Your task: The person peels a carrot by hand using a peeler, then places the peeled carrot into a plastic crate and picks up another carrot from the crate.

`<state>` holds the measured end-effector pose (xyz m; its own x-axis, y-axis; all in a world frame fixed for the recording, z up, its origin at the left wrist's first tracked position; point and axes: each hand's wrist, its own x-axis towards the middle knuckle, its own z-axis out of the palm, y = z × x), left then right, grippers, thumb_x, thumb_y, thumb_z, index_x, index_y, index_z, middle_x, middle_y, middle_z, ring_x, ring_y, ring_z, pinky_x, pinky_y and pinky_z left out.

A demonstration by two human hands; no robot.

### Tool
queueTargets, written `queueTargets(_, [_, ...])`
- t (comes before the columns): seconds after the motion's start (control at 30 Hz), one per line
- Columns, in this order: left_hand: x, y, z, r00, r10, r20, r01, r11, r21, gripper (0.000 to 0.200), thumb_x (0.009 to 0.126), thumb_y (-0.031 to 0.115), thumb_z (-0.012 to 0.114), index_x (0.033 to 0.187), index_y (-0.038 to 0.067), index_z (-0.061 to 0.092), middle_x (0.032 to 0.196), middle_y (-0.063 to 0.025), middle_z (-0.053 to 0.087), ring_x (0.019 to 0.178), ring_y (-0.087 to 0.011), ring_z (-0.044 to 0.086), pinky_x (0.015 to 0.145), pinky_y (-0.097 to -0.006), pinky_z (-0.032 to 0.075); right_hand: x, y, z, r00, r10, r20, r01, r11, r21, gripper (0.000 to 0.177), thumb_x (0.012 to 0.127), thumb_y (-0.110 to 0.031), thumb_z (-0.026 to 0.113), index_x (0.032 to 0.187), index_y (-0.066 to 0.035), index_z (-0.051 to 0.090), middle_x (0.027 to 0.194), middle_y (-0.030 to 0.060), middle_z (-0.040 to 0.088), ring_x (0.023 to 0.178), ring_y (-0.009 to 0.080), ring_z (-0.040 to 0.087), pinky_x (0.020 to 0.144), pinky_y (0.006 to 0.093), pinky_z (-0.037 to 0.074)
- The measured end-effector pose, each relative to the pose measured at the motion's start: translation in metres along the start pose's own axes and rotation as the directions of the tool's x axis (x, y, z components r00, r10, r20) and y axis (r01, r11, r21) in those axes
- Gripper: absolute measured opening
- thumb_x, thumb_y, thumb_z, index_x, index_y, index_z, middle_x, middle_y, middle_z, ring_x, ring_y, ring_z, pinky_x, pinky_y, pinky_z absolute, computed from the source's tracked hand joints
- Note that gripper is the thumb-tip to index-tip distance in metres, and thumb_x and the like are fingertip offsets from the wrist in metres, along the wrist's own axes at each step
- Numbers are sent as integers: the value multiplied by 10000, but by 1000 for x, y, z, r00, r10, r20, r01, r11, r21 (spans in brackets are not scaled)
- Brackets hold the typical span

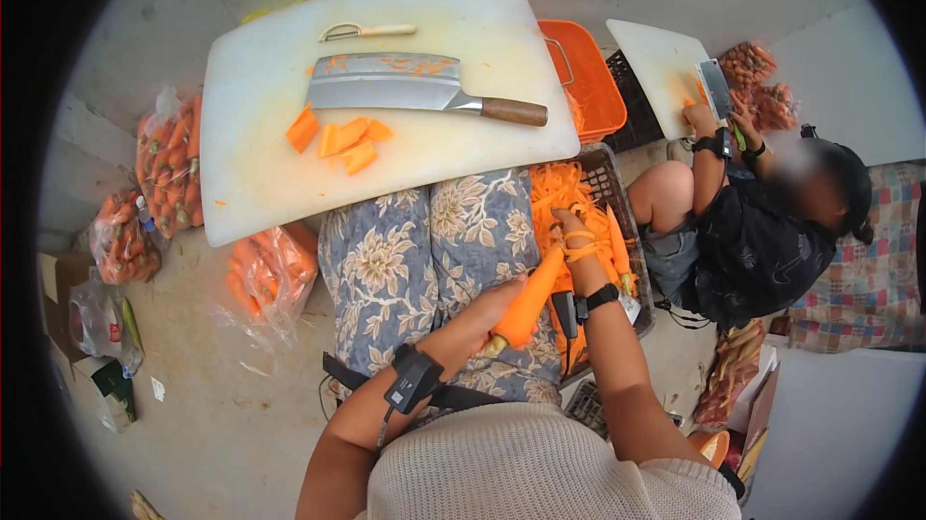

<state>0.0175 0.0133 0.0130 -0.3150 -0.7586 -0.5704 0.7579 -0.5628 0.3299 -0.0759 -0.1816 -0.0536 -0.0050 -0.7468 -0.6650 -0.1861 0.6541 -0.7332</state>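
The orange carrot slants upward, stalk end low in the left hand, tip over the crate of orange peelings.

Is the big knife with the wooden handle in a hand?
No, the knife lies flat on the white cutting board, and the left hand holds a carrot.

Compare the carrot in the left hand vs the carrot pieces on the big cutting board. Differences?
The whole carrot is one long uncut piece, while the carrot pieces are short chunks. The whole carrot is gripped at its lower end by the left hand and tilted up toward the right hand. The carrot pieces lie loose and flat on the cutting board, near the cleaver. Both are bright orange.
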Motion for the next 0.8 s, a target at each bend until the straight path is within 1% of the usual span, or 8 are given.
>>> queueTargets(0.1, [0,0,2,1000,2,-11,-2,1000,-2,465,907,469,385,1062,38,464,742,-140,579,567,-206,601,444,-314,511,5,9,-9,985,76,155,-75,997,-13,233,727,-217,671,767,-50,515,625,25,495,472,161,462,436,306,414])
queueTargets(0.23, [-2,-2,2,1000,6,-25,-6,1000,24,487,906,474,378,1022,14,485,721,-155,591,533,-211,599,441,-304,506,14,17,-24,977,109,183,-127,988,90,234,732,-233,663,784,-45,533,588,29,468,468,175,448,448,316,435])
queueTargets(0.33, [-6,-1,-2,999,38,21,-38,999,29,490,904,472,384,1026,9,489,716,-150,591,540,-216,600,453,-310,511,52,43,-50,915,204,348,-274,947,166,197,758,-235,648,851,-95,546,778,50,531,605,180,533,506,294,492])
queueTargets(0.4, [-2,-3,-10,998,37,49,-35,999,-32,472,907,460,382,1050,20,477,753,-151,592,577,-223,606,486,-326,517,55,61,-55,946,316,67,-321,896,307,189,774,-239,621,855,-93,533,791,46,521,630,171,528,527,304,521])
queueTargets(0.43, [-1,-7,-13,996,25,81,-18,995,-97,455,911,448,380,1074,31,465,789,-152,594,614,-231,611,520,-342,524,39,60,-57,945,320,71,-326,898,295,189,774,-239,621,855,-93,533,791,46,521,630,171,528,527,304,521])
queueTargets(0.6, [2,-10,-2,992,85,95,-52,950,-307,471,921,439,357,1128,26,451,888,-176,593,733,-238,618,597,-343,533,-20,58,-60,998,-54,17,51,989,139,224,762,-210,607,892,-77,484,785,32,452,710,159,498,621,311,526])
queueTargets(0.67, [3,-11,0,987,116,109,-75,942,-327,491,917,449,368,1146,23,453,924,-186,590,764,-240,618,624,-342,537,-35,59,-63,944,-299,135,263,935,237,240,754,-138,620,929,-68,472,848,42,485,751,143,507,658,290,492])
queueTargets(0.8, [4,-14,-1,985,137,101,-109,965,-240,478,919,440,375,1166,38,454,966,-151,590,807,-222,614,682,-348,532,-118,21,-34,872,-473,126,428,862,271,304,757,-45,622,1012,-34,457,989,68,498,867,146,502,714,260,437])
